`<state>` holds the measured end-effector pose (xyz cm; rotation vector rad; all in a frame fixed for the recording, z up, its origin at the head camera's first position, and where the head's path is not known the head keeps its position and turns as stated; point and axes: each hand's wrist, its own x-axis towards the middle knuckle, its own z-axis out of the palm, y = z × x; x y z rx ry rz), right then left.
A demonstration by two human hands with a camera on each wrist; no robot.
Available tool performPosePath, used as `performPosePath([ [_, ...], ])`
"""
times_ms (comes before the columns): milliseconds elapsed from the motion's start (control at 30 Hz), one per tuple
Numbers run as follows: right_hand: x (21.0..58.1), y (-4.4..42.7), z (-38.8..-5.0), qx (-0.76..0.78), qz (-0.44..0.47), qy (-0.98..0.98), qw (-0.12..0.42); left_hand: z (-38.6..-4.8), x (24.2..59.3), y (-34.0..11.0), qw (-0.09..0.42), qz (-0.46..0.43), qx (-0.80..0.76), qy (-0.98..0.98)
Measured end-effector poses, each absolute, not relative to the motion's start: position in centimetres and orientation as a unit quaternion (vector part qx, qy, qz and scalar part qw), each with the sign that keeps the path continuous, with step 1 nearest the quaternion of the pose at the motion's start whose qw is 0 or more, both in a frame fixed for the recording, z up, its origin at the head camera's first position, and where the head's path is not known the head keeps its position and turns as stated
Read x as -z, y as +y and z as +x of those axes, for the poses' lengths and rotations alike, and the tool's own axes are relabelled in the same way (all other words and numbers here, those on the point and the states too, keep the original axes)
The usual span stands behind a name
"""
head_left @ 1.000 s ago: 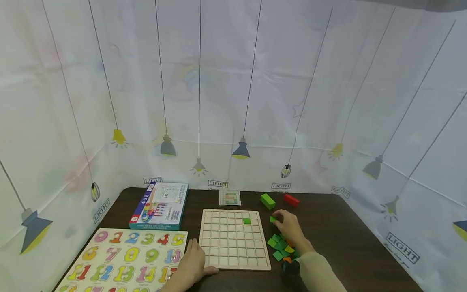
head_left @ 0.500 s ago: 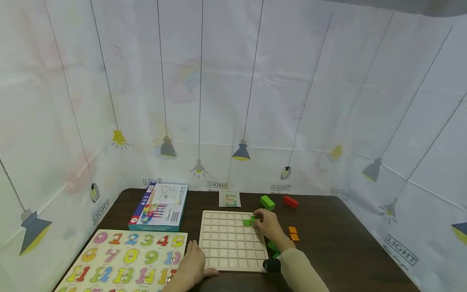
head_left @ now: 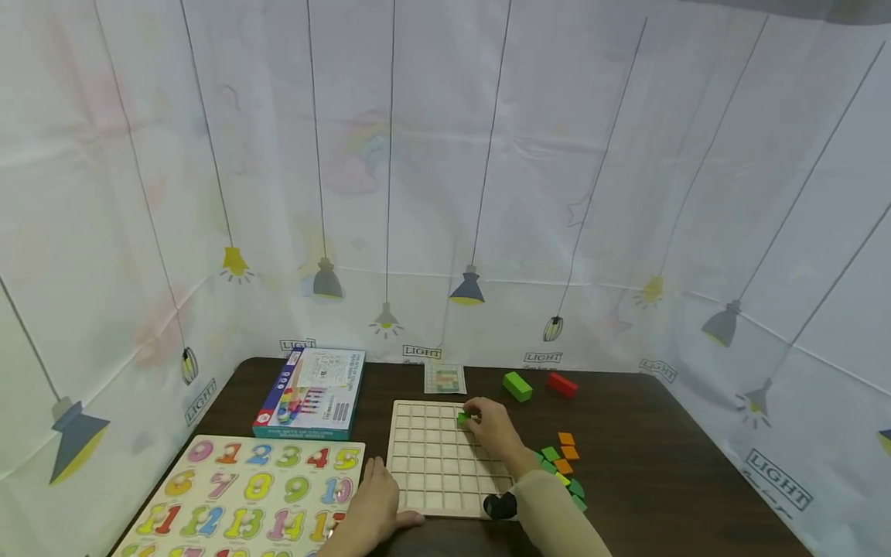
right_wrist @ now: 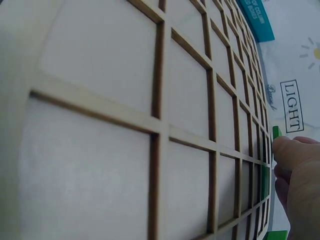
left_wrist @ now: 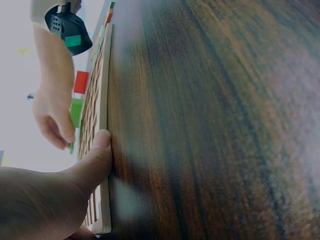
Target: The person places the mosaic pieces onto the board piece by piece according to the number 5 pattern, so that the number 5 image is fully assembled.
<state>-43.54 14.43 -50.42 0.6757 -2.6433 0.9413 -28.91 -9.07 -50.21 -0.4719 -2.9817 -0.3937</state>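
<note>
Over the far part of the wooden grid board (head_left: 426, 464), my right hand (head_left: 496, 433) pinches a small green square tile (head_left: 462, 418) between thumb and fingers. In the right wrist view this tile (right_wrist: 276, 131) stands tilted above the grid. Another green tile (right_wrist: 265, 182) lies in a cell there; my right hand hides it in the head view. My left hand (head_left: 376, 499) rests at the board's near left corner. Its thumb (left_wrist: 102, 140) presses the near edge, and its fingers lie along the left side.
A number puzzle board (head_left: 240, 495) lies at the left, below a flat box (head_left: 313, 394). Behind the grid board are a pattern card (head_left: 445, 379), a green block (head_left: 517, 386) and a red block (head_left: 562, 385). Loose green, orange and yellow tiles (head_left: 567, 451) lie at the right.
My right hand has moved left from beside the loose tiles to over the board, carrying the green tile. My left hand has stayed at the board's corner.
</note>
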Motion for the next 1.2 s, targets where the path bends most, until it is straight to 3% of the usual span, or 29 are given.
performPosePath([
  [1200,50.50,13.89,-43.40,-0.231,0.256,-0.926,0.156,-28.67,49.99,-9.08,0.065,-0.155,0.134,-0.977],
])
